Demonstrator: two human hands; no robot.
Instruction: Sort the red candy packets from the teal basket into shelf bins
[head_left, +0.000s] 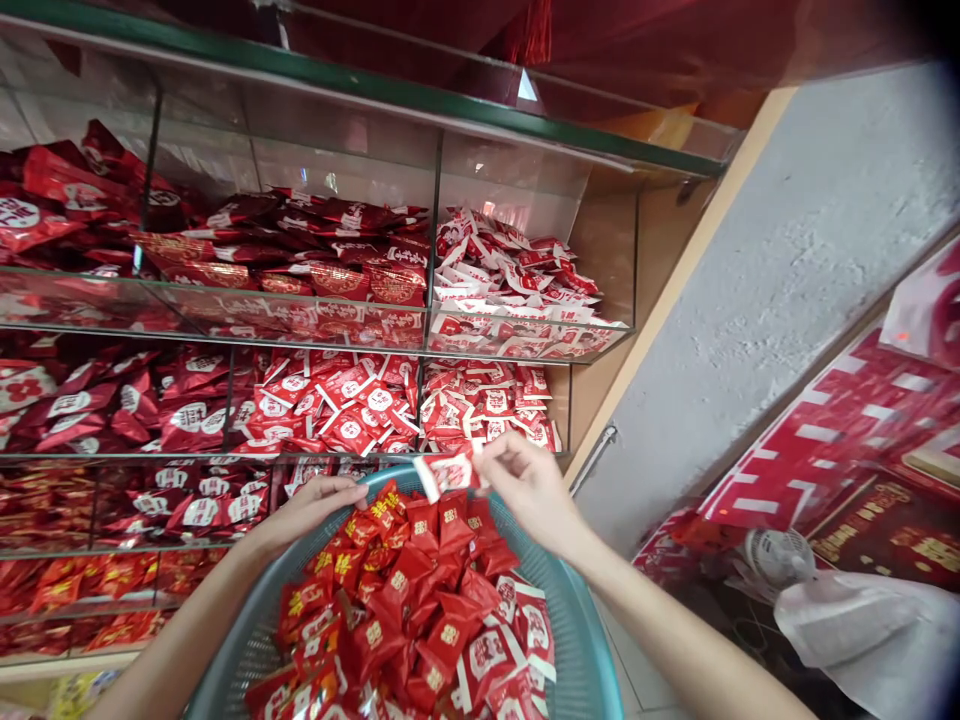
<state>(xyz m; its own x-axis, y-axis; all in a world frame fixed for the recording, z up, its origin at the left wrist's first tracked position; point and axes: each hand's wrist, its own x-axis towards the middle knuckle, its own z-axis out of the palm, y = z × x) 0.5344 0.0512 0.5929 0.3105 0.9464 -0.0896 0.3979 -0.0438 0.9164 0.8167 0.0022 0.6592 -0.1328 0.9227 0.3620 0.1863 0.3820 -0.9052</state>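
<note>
We've got a smooth-rimmed plastic basket [602,650] bottom centre, glossy wrappers [448,636] inside, rough matt wall [750,290] right.

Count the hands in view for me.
2: the left hand on the rim of the teal basket, and the right hand above its far side, pinching a red-and-white packet.

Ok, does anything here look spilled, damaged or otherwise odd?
Only the grey wall beside the wooden shelf frame: its surface is rough and bumpy, as if the paint were flaking. I see nothing spilled; the right hand pinches one packet over the teal basket of packets.
</note>
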